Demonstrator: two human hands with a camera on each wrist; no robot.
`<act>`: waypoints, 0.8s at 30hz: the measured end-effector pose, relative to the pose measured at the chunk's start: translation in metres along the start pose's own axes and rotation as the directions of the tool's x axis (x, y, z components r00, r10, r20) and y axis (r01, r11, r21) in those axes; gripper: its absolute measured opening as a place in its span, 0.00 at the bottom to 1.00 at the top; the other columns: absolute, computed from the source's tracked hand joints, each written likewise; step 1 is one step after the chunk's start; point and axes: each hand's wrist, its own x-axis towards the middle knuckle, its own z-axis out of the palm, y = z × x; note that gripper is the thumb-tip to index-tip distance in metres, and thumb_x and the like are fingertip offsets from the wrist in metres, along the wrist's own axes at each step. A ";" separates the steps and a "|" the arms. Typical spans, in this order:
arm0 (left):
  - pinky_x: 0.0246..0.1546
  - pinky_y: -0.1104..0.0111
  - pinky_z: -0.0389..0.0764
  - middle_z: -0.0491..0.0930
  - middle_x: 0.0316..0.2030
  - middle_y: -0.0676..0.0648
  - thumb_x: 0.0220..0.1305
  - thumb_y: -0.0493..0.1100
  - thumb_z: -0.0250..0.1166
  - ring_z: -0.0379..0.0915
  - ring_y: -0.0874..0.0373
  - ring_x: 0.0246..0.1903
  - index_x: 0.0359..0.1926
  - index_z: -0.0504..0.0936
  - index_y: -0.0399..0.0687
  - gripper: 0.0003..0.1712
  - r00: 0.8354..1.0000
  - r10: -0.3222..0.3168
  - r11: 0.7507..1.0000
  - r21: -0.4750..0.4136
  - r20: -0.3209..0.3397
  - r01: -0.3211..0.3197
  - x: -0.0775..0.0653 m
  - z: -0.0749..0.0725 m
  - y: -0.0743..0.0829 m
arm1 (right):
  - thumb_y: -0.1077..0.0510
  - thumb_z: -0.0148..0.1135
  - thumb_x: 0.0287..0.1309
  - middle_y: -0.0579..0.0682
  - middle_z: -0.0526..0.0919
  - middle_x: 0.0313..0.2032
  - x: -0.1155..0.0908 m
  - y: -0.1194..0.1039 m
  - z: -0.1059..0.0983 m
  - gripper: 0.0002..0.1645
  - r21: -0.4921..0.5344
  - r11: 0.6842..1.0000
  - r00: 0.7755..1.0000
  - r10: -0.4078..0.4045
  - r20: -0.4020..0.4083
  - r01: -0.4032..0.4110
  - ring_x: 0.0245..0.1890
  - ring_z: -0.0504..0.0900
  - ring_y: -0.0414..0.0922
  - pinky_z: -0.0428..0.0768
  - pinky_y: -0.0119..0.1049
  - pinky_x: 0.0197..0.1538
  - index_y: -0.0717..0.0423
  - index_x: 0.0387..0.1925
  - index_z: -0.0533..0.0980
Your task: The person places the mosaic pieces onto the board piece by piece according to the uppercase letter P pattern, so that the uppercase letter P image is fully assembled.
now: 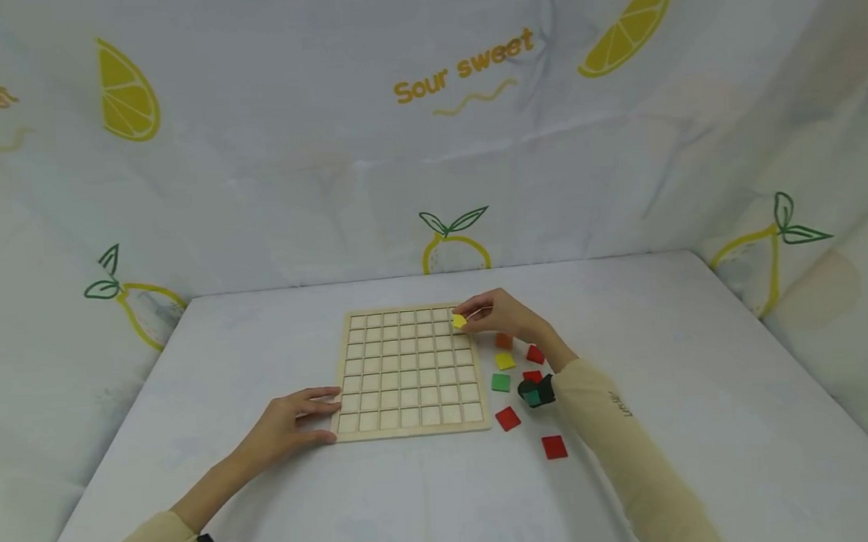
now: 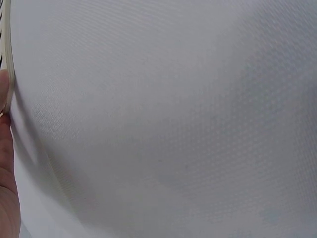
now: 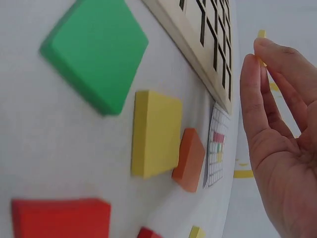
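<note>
A pale wooden board (image 1: 409, 359) with a grid of square cells lies flat on the table. My right hand (image 1: 504, 315) pinches a small yellow tile (image 1: 459, 321) between thumb and fingertips, over the board's far right corner. Side-on in the right wrist view, the same tile (image 3: 261, 33) shows as a thin edge between the fingertips. At the board's near left edge, my left hand (image 1: 286, 423) touches the wood with extended fingers, its thumb at the near corner. Only part of this hand (image 2: 7, 168) appears in the left wrist view.
Right of the board lie a green tile (image 1: 500, 383), a yellow tile (image 1: 506, 361), an orange tile (image 1: 504, 341) and several red tiles (image 1: 554, 448). A card with a printed grid and coloured squares (image 3: 216, 148) lies beyond the orange tile. White cloth walls (image 1: 293, 212) surround the table.
</note>
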 end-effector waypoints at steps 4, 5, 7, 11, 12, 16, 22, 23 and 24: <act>0.50 0.53 0.79 0.80 0.53 0.42 0.45 0.46 0.76 0.76 0.42 0.53 0.46 0.85 0.36 0.27 1.000 0.025 1.000 -0.005 -0.014 -0.025 0.001 0.001 0.000 | 0.66 0.68 0.55 0.58 0.80 0.52 0.009 -0.006 0.009 0.21 0.002 1.000 1.000 0.006 0.006 -0.006 0.46 0.79 0.49 0.79 0.33 0.50 0.66 0.52 0.78; 0.50 0.53 0.79 0.80 0.53 0.42 0.45 0.46 0.76 0.76 0.42 0.52 0.46 0.85 0.36 0.27 0.999 0.029 1.000 -0.006 -0.015 -0.029 0.001 0.001 -0.001 | 0.66 0.68 0.55 0.58 0.80 0.52 0.011 -0.007 0.010 0.22 -0.005 1.000 1.000 -0.001 0.011 0.001 0.46 0.79 0.50 0.79 0.34 0.51 0.67 0.52 0.78; 0.50 0.54 0.79 0.80 0.53 0.41 0.45 0.46 0.76 0.76 0.42 0.52 0.46 0.85 0.35 0.27 0.999 0.035 0.999 -0.009 -0.017 -0.035 0.001 0.002 -0.001 | 0.66 0.68 0.55 0.59 0.80 0.53 0.016 -0.007 0.013 0.21 -0.031 0.999 1.000 -0.014 0.026 0.015 0.47 0.80 0.51 0.79 0.35 0.52 0.67 0.52 0.78; 0.50 0.57 0.79 0.79 0.53 0.41 0.45 0.46 0.76 0.76 0.42 0.52 0.46 0.85 0.35 0.27 0.999 0.043 0.999 -0.016 -0.017 -0.043 0.000 0.003 -0.002 | 0.66 0.68 0.55 0.60 0.80 0.53 0.027 -0.008 0.019 0.20 -0.081 0.996 0.997 -0.043 0.061 0.048 0.48 0.80 0.52 0.79 0.38 0.52 0.67 0.51 0.78; 0.50 0.57 0.79 0.79 0.53 0.41 0.45 0.46 0.76 0.76 0.42 0.53 0.46 0.84 0.35 0.27 0.999 0.041 0.999 -0.021 -0.016 -0.042 0.000 0.003 -0.002 | 0.67 0.68 0.55 0.60 0.80 0.53 0.029 -0.009 0.020 0.20 -0.091 0.995 0.997 -0.042 0.066 0.048 0.48 0.80 0.52 0.79 0.38 0.53 0.67 0.51 0.79; 0.51 0.59 0.79 0.79 0.53 0.40 0.46 0.45 0.76 0.76 0.41 0.52 0.46 0.84 0.34 0.27 0.999 0.044 0.998 -0.035 -0.018 -0.045 0.000 0.003 0.000 | 0.67 0.67 0.55 0.59 0.80 0.52 0.035 -0.013 0.027 0.19 -0.166 0.985 0.997 -0.037 0.070 0.048 0.47 0.81 0.50 0.80 0.37 0.51 0.66 0.50 0.80; 0.51 0.59 0.79 0.79 0.53 0.41 0.46 0.45 0.76 0.76 0.41 0.53 0.46 0.85 0.35 0.26 0.999 0.037 0.999 -0.034 -0.019 -0.038 0.000 0.002 0.001 | 0.67 0.68 0.54 0.59 0.82 0.48 0.041 -0.016 0.034 0.17 -0.264 0.961 0.996 -0.061 0.069 0.077 0.45 0.83 0.50 0.82 0.36 0.48 0.66 0.47 0.81; 0.51 0.59 0.79 0.79 0.53 0.41 0.46 0.45 0.76 0.75 0.41 0.53 0.46 0.85 0.35 0.26 0.999 0.035 0.999 -0.033 -0.018 -0.036 0.000 0.001 0.001 | 0.67 0.68 0.54 0.59 0.83 0.47 0.042 -0.016 0.035 0.16 -0.272 0.959 0.996 -0.065 0.068 0.082 0.44 0.83 0.50 0.82 0.36 0.47 0.66 0.47 0.81; 0.51 0.59 0.79 0.79 0.53 0.41 0.46 0.45 0.76 0.75 0.41 0.53 0.46 0.85 0.35 0.26 0.999 0.033 0.999 -0.032 -0.015 -0.033 0.000 0.001 0.001 | 0.67 0.68 0.54 0.59 0.83 0.46 0.042 -0.016 0.036 0.16 -0.279 0.957 0.995 -0.070 0.068 0.086 0.44 0.83 0.50 0.82 0.35 0.47 0.66 0.46 0.81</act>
